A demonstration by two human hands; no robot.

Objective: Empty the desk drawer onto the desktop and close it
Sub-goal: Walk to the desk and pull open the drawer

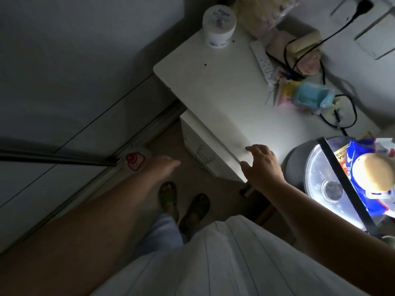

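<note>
A white desk stands in dim light, seen from above. Under its front edge sits a white drawer unit with a metal handle, and its front is flush and shut. My right hand hovers at the desk's front edge with fingers spread and nothing in it. My left hand reaches out low over the floor, left of the drawer unit, fingers extended and empty. The drawer's inside is hidden.
On the desktop stand a white tub, a power strip with black cables, a blue toy and beige bundles at the back. A round lit appliance with a snack bag is at the right. My sandalled feet are below.
</note>
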